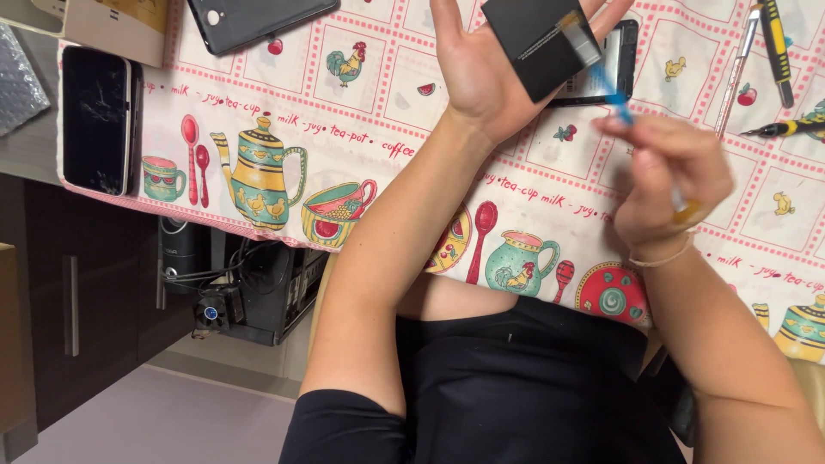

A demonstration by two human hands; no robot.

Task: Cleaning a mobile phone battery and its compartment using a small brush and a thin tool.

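My left hand (485,69) is raised palm-up over the table and holds a small flat black square part (540,43) against its fingers. My right hand (666,176) is blurred just right of it, fingers closed on a thin strip with a blue tab (612,93) that runs up to the black part. Under both hands, a black opened phone (620,60) lies on the patterned tablecloth (387,137).
A black phone with a cracked screen (96,119) lies at the cloth's left edge. A dark tablet (253,19) and a cardboard box (116,26) sit at the top left. Yellow-and-black hand tools (778,51) lie at the top right. Cables and a black box (249,288) sit under the table.
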